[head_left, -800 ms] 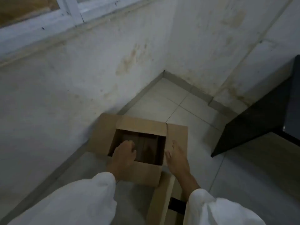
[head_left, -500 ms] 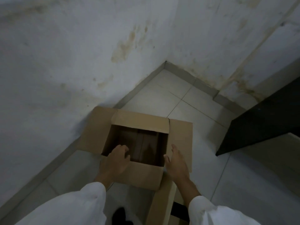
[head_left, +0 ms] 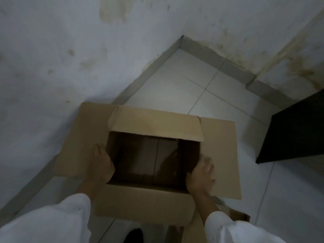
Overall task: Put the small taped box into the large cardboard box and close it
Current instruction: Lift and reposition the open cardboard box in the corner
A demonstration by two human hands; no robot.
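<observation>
The large cardboard box [head_left: 145,204] stands open on the tiled floor, all flaps folded outward. Its inside is dark; I make out only the bottom seam. My left hand [head_left: 101,163] grips the left rim where the left flap folds out. At the right rim, my right hand [head_left: 201,174] holds on with its thumb toward the inside. A second piece of brown cardboard [head_left: 235,215] lies behind my right forearm at the lower right, mostly hidden; I cannot tell whether it is the small taped box.
A stained white wall [head_left: 43,67] runs close along the box's left side and meets another wall in the corner ahead. A black piece of furniture [head_left: 294,134] stands to the right. A dark shoe tip [head_left: 133,235] shows at the bottom edge.
The view has tilted down and closer to the box. My left hand moved from inside the opening to the left rim; my right hand shifted onto the right rim.
</observation>
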